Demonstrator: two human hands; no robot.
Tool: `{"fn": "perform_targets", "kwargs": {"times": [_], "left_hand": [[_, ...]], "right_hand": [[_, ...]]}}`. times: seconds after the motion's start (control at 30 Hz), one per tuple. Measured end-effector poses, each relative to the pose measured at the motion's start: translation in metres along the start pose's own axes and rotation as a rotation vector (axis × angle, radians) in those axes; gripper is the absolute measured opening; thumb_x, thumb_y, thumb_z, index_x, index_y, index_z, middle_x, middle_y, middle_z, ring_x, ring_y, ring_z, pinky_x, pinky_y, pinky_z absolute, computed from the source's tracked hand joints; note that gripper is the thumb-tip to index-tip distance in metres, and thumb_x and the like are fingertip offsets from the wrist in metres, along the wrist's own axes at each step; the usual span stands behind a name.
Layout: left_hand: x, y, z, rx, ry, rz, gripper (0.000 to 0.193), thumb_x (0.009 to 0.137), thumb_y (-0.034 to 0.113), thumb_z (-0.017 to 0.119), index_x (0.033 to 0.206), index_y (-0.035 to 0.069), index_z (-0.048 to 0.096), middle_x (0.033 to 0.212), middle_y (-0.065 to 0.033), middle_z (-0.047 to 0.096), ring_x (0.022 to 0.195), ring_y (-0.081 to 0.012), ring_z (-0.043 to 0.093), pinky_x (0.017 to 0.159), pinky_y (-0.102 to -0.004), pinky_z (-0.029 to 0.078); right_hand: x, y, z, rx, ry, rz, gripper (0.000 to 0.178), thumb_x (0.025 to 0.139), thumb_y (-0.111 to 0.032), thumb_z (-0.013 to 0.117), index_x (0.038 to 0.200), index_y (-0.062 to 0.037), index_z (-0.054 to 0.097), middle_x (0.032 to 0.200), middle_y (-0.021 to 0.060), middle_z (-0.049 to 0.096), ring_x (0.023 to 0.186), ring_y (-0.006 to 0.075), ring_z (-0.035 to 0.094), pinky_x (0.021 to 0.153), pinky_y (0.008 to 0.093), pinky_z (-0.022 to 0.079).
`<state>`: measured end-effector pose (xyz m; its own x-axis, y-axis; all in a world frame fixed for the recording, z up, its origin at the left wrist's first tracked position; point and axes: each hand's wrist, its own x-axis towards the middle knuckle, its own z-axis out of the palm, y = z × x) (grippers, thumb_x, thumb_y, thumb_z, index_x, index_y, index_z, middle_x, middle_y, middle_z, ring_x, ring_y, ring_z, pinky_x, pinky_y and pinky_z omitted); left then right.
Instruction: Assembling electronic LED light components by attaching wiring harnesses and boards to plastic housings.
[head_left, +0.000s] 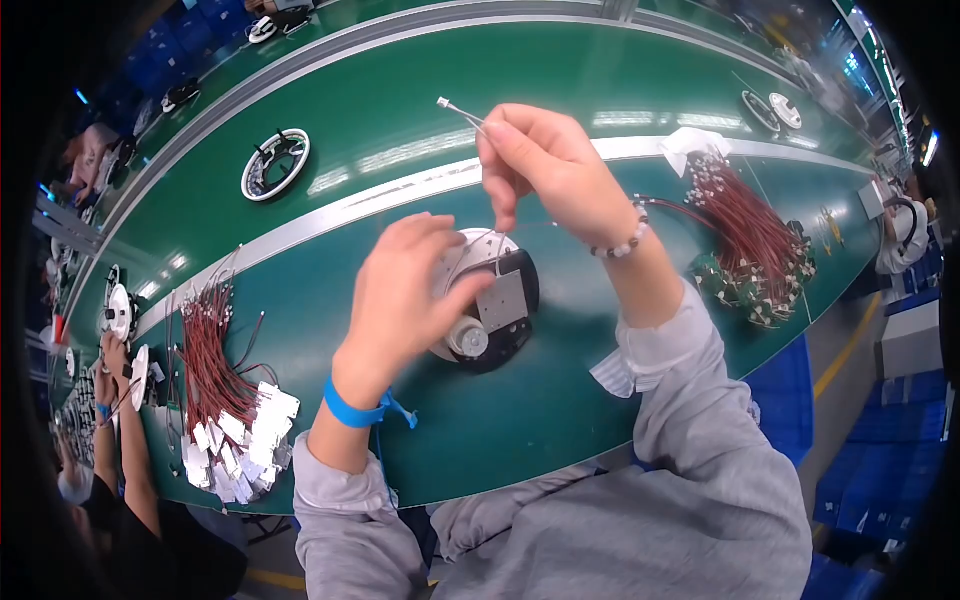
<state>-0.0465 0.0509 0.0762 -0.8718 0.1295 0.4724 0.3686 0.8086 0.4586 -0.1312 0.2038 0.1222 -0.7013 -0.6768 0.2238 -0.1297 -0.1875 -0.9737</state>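
My right hand (pixel 545 165) is raised over the bench with thumb and fingers pinched on a thin pale cable. The cable's small white connector (pixel 443 102) sticks out to the left of the fingertips. Below it lies a round black-and-white device (pixel 518 345) carrying a grey rectangular plate (pixel 503 300) and a round white motor-like part (pixel 468 338). My left hand (pixel 400 290) hovers at the device's left side, fingers apart, slightly blurred and holding nothing that I can see. It covers part of the device's left edge.
Red wire bundles with white plates (pixel 232 440) lie left; others with green circuit boards (pixel 755 280) lie right. A striped label-like piece (pixel 615 375) is near my right sleeve. A white ring-shaped housing (pixel 275 165) sits beyond the pale rail. Another person's hands (pixel 112 370) work at far left.
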Motion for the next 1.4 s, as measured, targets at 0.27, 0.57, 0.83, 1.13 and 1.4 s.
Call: {"fn": "perform_targets", "kwargs": {"times": [0.27,0.57,0.83,1.13,1.4], "left_hand": [[0.001,-0.007,-0.020,-0.188,-0.309,-0.073,0.017,0.058,0.010,0.067,0.058,-0.002,0.055,0.104,-0.0208,0.052,0.081,-0.0360,0.054,0.072,-0.0353,0.044],[0.004,-0.021,-0.049,-0.157,-0.157,-0.050,0.010,0.066,0.004,0.060,0.064,-0.004,0.055,0.093,-0.0159,0.058,0.071,-0.0220,0.058,0.066,-0.0278,0.045],[0.003,0.000,-0.026,-0.731,0.348,-0.032,0.009,0.075,-0.002,0.051,0.066,-0.002,0.054,0.070,-0.0099,0.061,0.060,-0.0112,0.056,0.057,-0.0220,0.046],[-0.005,0.031,-0.024,-0.499,0.089,0.126,0.004,0.066,0.000,0.058,0.070,-0.001,0.057,0.056,-0.0081,0.057,0.046,-0.0138,0.056,0.046,-0.0233,0.043],[-0.014,0.019,-0.037,-0.038,-0.386,-0.242,0.035,0.066,0.034,0.064,0.064,-0.001,0.058,0.053,-0.0129,0.055,0.048,-0.0261,0.056,0.047,-0.0325,0.044]], "right_hand": [[0.001,0.002,0.003,0.002,0.013,-0.037,0.024,0.088,-0.022,0.038,0.074,-0.0029,0.045,0.056,0.0030,0.048,0.044,0.0090,0.046,0.043,0.0204,0.041],[0.004,0.017,0.010,0.061,0.253,-0.173,0.023,0.088,-0.021,0.036,0.076,-0.0036,0.045,0.056,0.0035,0.046,0.044,0.0096,0.043,0.042,0.0202,0.038],[0.000,0.021,0.024,0.089,0.180,-0.320,0.023,0.090,-0.020,0.033,0.074,-0.0038,0.040,0.076,0.0123,0.055,0.068,0.0170,0.054,0.062,0.0262,0.045],[-0.026,0.002,0.059,0.197,0.086,-0.446,0.019,0.090,-0.016,0.032,0.082,-0.0017,0.042,0.061,0.0047,0.050,0.067,0.0144,0.056,0.082,0.0361,0.041],[-0.026,0.005,0.058,0.187,0.175,-0.423,0.020,0.087,-0.011,0.039,0.100,0.0028,0.044,0.055,0.0051,0.051,0.041,0.0036,0.034,0.037,0.0175,0.027]]}}
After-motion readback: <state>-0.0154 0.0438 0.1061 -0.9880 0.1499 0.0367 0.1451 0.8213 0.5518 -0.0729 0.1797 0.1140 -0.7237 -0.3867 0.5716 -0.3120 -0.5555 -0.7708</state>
